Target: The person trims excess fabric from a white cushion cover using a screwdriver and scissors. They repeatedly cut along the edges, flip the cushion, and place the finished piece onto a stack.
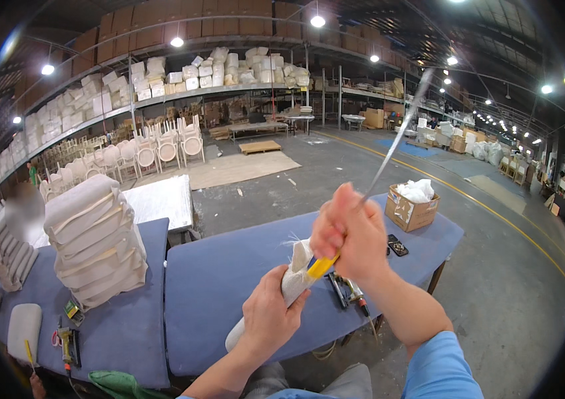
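Observation:
My left hand (272, 312) grips a pale fabric-covered seat pad (294, 284), tilted on edge above the blue table, with loose threads at its top. My right hand (349, 233) is closed round a tool with a yellow handle (323, 266), whose lower end lies against the pad's edge. From the top of that fist a long, thin, shiny strip (395, 145) points up and right. It is blurred, and I cannot tell whether it is the tool's blade. Beside the pad, a staple gun (347, 291) lies on the table.
The blue padded table (219, 279) carries a cardboard box (413, 207) of white material and a dark phone-like item (397, 245). On the left table stand stacked pale pads (96, 246) and another staple gun (68, 342). Another person's hand (37, 386) is at lower left.

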Available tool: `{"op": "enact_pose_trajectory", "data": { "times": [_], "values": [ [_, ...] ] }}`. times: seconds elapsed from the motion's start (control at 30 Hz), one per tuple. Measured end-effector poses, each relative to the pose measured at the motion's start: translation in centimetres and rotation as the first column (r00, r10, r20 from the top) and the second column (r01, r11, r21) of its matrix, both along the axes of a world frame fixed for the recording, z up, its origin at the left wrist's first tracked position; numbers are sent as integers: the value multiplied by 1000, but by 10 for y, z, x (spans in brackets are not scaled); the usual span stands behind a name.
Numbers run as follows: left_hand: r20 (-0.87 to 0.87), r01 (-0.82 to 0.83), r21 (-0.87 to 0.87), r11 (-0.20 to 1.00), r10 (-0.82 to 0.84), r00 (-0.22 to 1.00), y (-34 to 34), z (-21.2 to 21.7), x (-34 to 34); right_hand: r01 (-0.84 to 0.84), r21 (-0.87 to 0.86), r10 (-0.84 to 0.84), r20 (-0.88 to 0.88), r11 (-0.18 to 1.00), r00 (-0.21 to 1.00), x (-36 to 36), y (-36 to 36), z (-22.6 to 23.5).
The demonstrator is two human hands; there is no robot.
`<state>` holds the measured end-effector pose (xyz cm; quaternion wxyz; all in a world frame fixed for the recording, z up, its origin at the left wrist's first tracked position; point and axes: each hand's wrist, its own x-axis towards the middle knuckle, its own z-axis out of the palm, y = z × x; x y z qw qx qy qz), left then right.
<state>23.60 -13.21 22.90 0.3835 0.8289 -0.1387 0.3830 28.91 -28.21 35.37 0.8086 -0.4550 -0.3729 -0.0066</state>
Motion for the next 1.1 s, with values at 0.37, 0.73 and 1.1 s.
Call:
{"op": "enact_pose_trajectory", "data": {
  "times": [0.37,0.73,1.1],
  "values": [
    [43,10,-4,1000,-10,999,-5,-6,13,-9,172,0,50,985,999,16,-8,18],
    [80,-199,-245,949,224,971,42,-12,53,92,361,-58,-106,928,993,32,-35,4],
    [202,-174,-141,974,201,959,38,-32,56,546,-355,-619,-135,759,774,61,-59,-298]
  ]
}}
